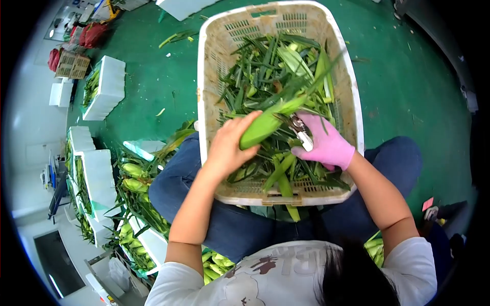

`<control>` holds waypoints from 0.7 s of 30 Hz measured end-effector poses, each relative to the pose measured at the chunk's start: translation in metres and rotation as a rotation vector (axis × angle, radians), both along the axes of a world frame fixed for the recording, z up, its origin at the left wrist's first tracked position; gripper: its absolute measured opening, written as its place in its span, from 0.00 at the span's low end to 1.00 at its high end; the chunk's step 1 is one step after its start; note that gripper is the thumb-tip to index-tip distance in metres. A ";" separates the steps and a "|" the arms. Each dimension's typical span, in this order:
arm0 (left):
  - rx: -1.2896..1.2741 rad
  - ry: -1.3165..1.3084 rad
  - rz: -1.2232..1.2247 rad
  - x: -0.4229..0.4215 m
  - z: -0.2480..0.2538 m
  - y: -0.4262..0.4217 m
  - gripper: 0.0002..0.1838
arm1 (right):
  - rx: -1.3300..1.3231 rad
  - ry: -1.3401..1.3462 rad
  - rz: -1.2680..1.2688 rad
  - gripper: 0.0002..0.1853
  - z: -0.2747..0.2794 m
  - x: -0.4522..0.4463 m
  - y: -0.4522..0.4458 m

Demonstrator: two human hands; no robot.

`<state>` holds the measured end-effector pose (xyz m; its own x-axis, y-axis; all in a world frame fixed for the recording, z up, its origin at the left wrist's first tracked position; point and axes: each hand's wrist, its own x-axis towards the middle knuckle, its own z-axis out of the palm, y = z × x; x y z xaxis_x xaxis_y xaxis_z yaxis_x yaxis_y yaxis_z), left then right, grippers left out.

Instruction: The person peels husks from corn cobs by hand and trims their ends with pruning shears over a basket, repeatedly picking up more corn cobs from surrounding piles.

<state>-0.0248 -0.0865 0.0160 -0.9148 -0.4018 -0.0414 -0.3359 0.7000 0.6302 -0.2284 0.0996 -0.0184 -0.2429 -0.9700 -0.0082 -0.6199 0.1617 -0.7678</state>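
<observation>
My left hand (227,144), bare, is wrapped round the thick end of an ear of corn (264,128) in its green husk. The ear tilts up to the right, its leafy tip reaching over the crate. In a pink glove, my right hand (326,144) grips white-handled pruning shears (304,139) close beside the ear; the blades are partly hidden among leaves. Beneath both hands is a white plastic crate (203,86) with slotted walls, holding a heap of cut husk leaves (255,69). Some leaf strips hang over its near edge.
The crate rests between my bent knees. On the left, foam boxes (99,176) hold husked-in corn, and more ears (135,178) lie near my left knee. Another foam box (109,84) stands farther off. Leaf scraps (176,38) lie on the green floor (153,66).
</observation>
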 end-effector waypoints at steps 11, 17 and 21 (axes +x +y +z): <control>0.515 0.158 0.206 0.001 -0.020 0.000 0.41 | 0.037 -0.948 -0.143 0.09 0.025 0.039 -0.003; 0.377 0.256 0.303 -0.007 -0.038 0.008 0.35 | 0.144 -0.887 -0.070 0.31 0.029 0.057 0.009; 0.472 0.187 0.216 -0.013 -0.042 0.020 0.35 | 0.021 -0.618 -0.093 0.22 0.016 0.043 -0.003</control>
